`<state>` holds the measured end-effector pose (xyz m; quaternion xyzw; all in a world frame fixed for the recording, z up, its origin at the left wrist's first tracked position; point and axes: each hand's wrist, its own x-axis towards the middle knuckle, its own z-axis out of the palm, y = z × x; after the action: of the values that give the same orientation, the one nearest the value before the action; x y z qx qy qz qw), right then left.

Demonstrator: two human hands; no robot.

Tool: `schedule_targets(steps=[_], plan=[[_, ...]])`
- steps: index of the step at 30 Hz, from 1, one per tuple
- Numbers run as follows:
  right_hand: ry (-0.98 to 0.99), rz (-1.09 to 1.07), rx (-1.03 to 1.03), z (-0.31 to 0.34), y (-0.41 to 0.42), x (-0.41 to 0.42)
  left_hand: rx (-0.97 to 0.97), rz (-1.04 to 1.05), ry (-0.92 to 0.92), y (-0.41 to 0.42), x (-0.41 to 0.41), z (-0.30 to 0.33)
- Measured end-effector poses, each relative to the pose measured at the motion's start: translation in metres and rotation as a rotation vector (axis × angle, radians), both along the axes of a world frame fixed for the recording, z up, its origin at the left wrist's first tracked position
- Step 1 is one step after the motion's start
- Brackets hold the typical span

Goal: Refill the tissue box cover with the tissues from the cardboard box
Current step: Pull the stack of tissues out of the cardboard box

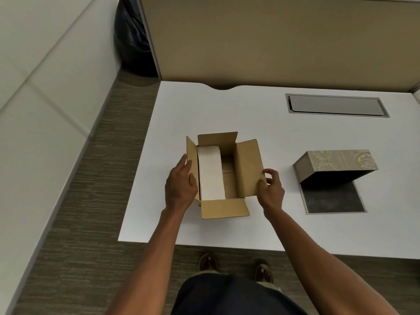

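I looked for print first and found none I could read: the cardboard box (223, 171) carried no visible label, and the tissue box cover (336, 163) showed only pale ornamental scrollwork on its grey-brown top, with a faint patch that may have been lettering but was too blurred to make out.

Counting what I had on the white desk (272, 133): one cardboard box, one tissue box cover, one stack of white tissues (210, 173). The box stood near the desk's front left part with all four flaps folded outward. The tissues lay inside it against its left wall, and the right half of the interior showed bare cardboard. The cover sat well apart to the right, hinged open, its patterned shell tilted up over a dark flat base panel (333, 198).

My left hand (180, 188) was pressed against the outside of the box's left flap, fingers fairly straight and together, holding that flap back. My right hand (270, 185) pinched the outer edge of the right flap, thumb on top, fingers curled behind it. Neither hand touched the tissues.

One recessed metal cable hatch (336, 105) lay shut in the desk's far right. Two shoes (208, 261) showed below the desk edge on the carpet.
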<state>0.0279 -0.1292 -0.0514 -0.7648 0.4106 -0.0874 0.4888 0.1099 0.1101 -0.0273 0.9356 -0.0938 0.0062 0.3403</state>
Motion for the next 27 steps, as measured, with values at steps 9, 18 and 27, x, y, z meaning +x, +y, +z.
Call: schedule_targets(steps=[9, 18, 27], plan=[[-0.276, 0.468, -0.528, 0.062, 0.068, 0.014, -0.155, 0.062, 0.039, 0.009, 0.000, -0.007], [0.308, 0.341, 0.166, 0.018, 0.089, 0.058, -0.202, 0.106, 0.121, 0.013, 0.003, -0.009], [0.474, 0.285, 0.397, -0.011, 0.062, 0.081, -0.262, 0.162, 0.178, 0.017, 0.004, -0.016]])
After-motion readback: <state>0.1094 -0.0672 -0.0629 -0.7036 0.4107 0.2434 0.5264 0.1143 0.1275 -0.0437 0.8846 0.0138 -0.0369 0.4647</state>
